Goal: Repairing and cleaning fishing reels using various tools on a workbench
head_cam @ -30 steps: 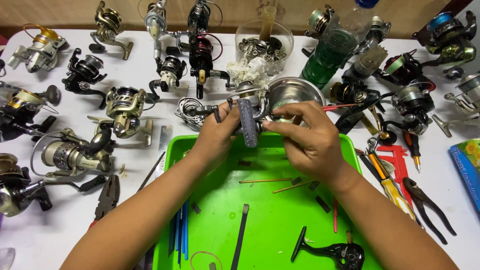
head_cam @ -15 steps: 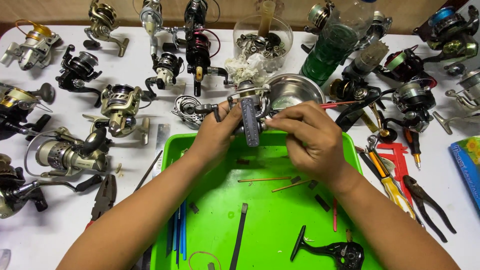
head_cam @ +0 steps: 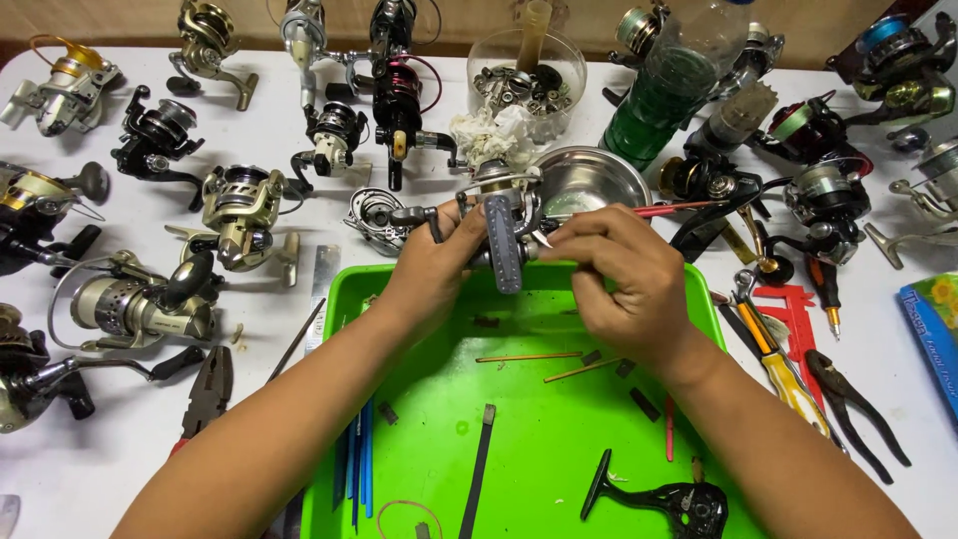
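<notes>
Where the green tray's far rim [head_cam: 419, 274] lies, left hand [head_cam: 431, 268] and right hand [head_cam: 621, 284], each grip clamped on grey reel [head_cam: 504, 235].

A white desk [head_cam: 299, 130] is seen under even, bright light, and behind its far edge a strip of brown wooden wall [head_cam: 120, 20] is shown.

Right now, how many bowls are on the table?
2. A clear glass bowl of small parts stands at the far edge of the table; a shiny metal bowl sits nearer, just behind the fishing reel being held. Others may be hidden out of frame.
</notes>
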